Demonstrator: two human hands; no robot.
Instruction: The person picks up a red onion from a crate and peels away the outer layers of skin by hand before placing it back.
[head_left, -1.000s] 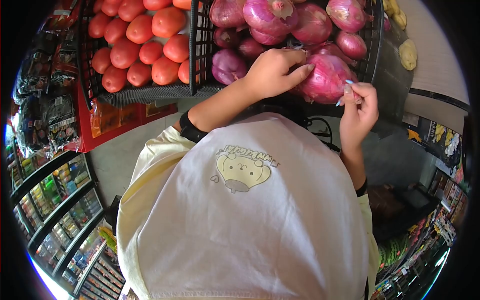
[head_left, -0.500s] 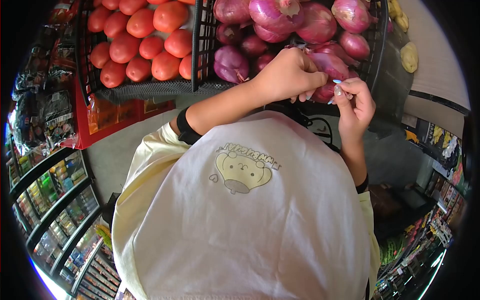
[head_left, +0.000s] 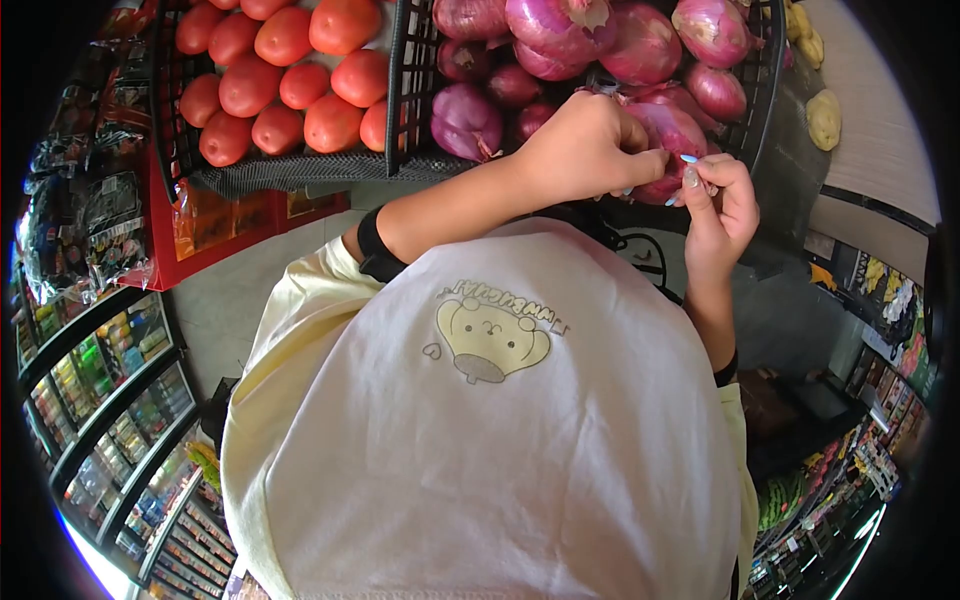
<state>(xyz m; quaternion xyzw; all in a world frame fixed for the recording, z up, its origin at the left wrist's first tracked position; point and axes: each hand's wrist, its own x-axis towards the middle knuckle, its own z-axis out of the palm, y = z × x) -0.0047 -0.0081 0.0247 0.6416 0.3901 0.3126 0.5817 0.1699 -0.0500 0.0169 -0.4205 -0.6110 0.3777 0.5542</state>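
Observation:
My left hand (head_left: 580, 150) is closed over a large red onion (head_left: 672, 128) at the front edge of a black wire crate (head_left: 400, 90). My right hand (head_left: 718, 200) meets it from the right, its fingertips pinching the onion's loose skin at the lower side. Most of this onion is hidden under my left hand. Several more red onions (head_left: 560, 30) fill the crate behind it. A black band sits on each wrist.
Left of the divider lie several red tomatoes (head_left: 290, 85). Pale potatoes (head_left: 824, 118) sit on the dark stand at the right. Packaged goods hang at the far left, and drink coolers (head_left: 110, 400) line the lower left. Shop shelves show at the lower right.
My left hand has curled from flat fingers on top of the onion to a closed grip over it. My right hand has stayed at the onion's skin, shifting slightly.

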